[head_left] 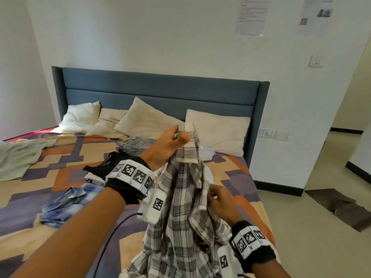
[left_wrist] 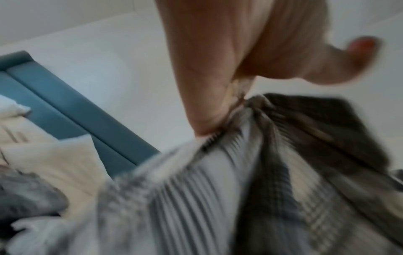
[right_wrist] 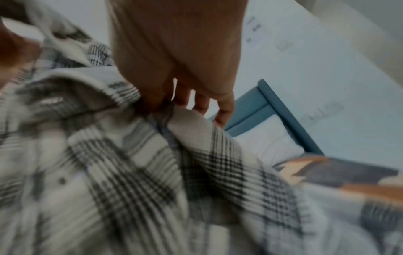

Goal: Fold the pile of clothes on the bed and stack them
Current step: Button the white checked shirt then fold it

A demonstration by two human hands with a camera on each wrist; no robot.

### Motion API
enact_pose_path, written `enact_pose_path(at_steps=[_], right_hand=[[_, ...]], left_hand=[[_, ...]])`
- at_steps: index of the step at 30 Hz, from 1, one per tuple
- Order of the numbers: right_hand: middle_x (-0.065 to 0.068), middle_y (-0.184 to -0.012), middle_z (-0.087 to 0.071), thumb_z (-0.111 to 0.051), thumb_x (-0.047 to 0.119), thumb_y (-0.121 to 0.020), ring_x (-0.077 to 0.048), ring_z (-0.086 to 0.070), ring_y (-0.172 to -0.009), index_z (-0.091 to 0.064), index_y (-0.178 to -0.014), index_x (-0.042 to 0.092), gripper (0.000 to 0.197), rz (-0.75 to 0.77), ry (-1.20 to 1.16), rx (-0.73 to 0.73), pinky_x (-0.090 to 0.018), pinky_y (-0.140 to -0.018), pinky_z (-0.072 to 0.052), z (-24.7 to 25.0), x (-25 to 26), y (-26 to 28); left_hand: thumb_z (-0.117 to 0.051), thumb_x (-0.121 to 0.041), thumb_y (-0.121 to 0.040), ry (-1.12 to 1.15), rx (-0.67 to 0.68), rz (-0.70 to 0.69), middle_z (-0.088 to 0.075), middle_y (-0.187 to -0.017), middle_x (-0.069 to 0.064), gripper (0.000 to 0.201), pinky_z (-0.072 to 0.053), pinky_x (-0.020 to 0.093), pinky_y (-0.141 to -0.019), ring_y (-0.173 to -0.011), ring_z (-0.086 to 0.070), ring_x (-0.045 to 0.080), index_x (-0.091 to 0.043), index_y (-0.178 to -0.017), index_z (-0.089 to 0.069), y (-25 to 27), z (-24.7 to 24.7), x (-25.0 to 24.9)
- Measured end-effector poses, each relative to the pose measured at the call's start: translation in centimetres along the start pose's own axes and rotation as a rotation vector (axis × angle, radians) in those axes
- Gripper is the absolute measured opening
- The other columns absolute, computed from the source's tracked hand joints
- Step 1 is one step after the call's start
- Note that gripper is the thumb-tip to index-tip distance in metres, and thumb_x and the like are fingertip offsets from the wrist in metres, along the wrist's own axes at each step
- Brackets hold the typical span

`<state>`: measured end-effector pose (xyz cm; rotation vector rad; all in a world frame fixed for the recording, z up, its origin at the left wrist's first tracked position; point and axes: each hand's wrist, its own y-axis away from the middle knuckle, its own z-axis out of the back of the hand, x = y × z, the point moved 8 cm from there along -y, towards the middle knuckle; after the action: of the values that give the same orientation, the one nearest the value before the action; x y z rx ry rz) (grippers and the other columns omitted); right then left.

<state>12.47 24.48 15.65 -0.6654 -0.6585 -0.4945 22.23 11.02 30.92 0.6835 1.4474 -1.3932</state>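
Blue headboard point(head_left: 160, 91), white walls point(head_left: 140, 37), beige floor point(head_left: 301, 227)

- Bed point(head_left: 66, 157): patterned cover in orange, purple, beige; blue padded headboard point(head_left: 160, 91).
- Four pillows point(head_left: 216, 131) along the headboard.
- Pale green garment point(head_left: 18, 157) crumpled at the left edge.
- Light denim piece point(head_left: 66, 205) near centre.
- Black top point(head_left: 104, 165) on a small stack beyond it.
- Grey folded jeans point(head_left: 134, 144) near the pillows.

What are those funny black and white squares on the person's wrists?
Both bare forearms wear a black wristband carrying white blocks printed with black square code markers. The right wrist has the same. A thin black cable runs from the left one.
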Motion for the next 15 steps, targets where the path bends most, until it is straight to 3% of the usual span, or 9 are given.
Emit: enact_pose_path(at_steps=[2,4,5,7,9,11,13,14,15], right_hand=[[-0.004,-0.063,-0.061,-0.05,0.008,-0.091,-0.022,-0.053,-0.058,-0.06,-0.069,0.013,0.024,-0.076,0.099,-0.189,-0.038,-0.056,-0.04,2.7,-1.6,-0.5],[-0.01,-0.065,-0.062,-0.049,0.011,-0.09,-0.026,-0.05,-0.058,-0.064,-0.076,0.006,0.021,-0.144,0.114,-0.386,-0.037,-0.056,-0.04,6.4,-2.7,-0.5],[-0.014,-0.07,-0.065,-0.051,0.008,-0.091,-0.029,-0.053,-0.062,-0.069,-0.085,0.004,0.019,-0.155,0.143,-0.457,-0.037,-0.058,-0.041,8.1,-2.7,-0.5],[-0.021,-0.079,-0.069,-0.056,0.003,-0.092,-0.034,-0.061,-0.071,-0.074,-0.101,0.003,0.019,-0.143,0.236,-0.494,-0.036,-0.062,-0.042,10.4,-2.3,-0.6],[-0.02,-0.086,-0.071,-0.059,0.003,-0.092,-0.032,-0.065,-0.08,-0.074,-0.102,0.002,0.017,-0.132,0.197,-0.452,-0.032,-0.066,-0.042,11.9,-2.3,-1.0],[-0.01,-0.087,-0.071,-0.063,0.002,-0.09,-0.025,-0.065,-0.083,-0.075,-0.099,0.006,0.015,-0.152,0.176,-0.353,-0.028,-0.068,-0.042,13.2,-2.0,-1.2],[0.005,-0.083,-0.066,-0.065,0.001,-0.089,-0.005,-0.057,-0.075,-0.076,-0.09,0.015,0.017,-0.104,0.265,-0.095,-0.019,-0.064,-0.038,12.7,-1.1,-1.4],[0.011,-0.078,-0.06,-0.063,-0.001,-0.089,0.004,-0.049,-0.071,-0.07,-0.079,0.022,0.026,-0.111,0.339,0.074,-0.015,-0.062,-0.036,11.6,-0.9,-1.4],[0.014,-0.074,-0.052,-0.059,-0.002,-0.089,0.005,-0.043,-0.068,-0.058,-0.07,0.027,0.034,-0.124,0.429,0.213,-0.016,-0.063,-0.034,10.5,-0.7,-1.3]], left_hand=[[-0.083,-0.032,-0.069,-0.261,0.186,0.063,-0.063,-0.127,-0.001,0.075,-0.05,0.035,-0.098,-0.116,-0.061,0.015,-0.02,-0.133,-0.047,0.8,1.0,0.7],[-0.088,-0.022,-0.067,-0.709,0.315,0.109,-0.053,-0.139,-0.008,0.09,-0.041,0.034,-0.107,-0.126,-0.05,0.01,-0.025,-0.142,-0.039,1.5,2.9,2.2],[-0.087,-0.02,-0.069,-0.912,0.341,0.138,-0.047,-0.144,-0.006,0.091,-0.037,0.035,-0.109,-0.13,-0.045,0.012,-0.023,-0.146,-0.036,1.7,4.0,3.2],[-0.078,-0.013,-0.078,-1.182,0.327,0.147,-0.05,-0.141,0.006,0.071,-0.038,0.041,-0.106,-0.129,-0.045,0.025,-0.013,-0.141,-0.046,1.5,5.7,5.0],[-0.07,-0.004,-0.08,-1.234,0.155,0.066,-0.066,-0.114,0.018,0.031,-0.047,0.043,-0.086,-0.109,-0.059,0.036,-0.005,-0.112,-0.069,1.0,7.4,5.3],[-0.061,0.001,-0.076,-1.196,-0.147,-0.014,-0.071,-0.085,0.02,0.017,-0.044,0.035,-0.066,-0.083,-0.065,0.038,-0.003,-0.084,-0.075,1.2,9.7,4.6],[-0.055,0.002,-0.08,-1.128,-0.382,-0.031,-0.071,-0.086,0.02,0.025,-0.037,0.033,-0.062,-0.081,-0.064,0.039,-0.005,-0.09,-0.076,1.9,11.6,4.7],[-0.053,0.003,-0.086,-1.084,-0.448,0.031,-0.071,-0.097,0.02,0.027,-0.038,0.033,-0.066,-0.09,-0.063,0.04,-0.005,-0.101,-0.074,2.3,12.1,5.3],[-0.051,0.001,-0.092,-1.014,-0.479,0.124,-0.068,-0.11,0.02,0.028,-0.042,0.036,-0.074,-0.102,-0.061,0.04,-0.005,-0.113,-0.069,2.3,12.7,6.8]])
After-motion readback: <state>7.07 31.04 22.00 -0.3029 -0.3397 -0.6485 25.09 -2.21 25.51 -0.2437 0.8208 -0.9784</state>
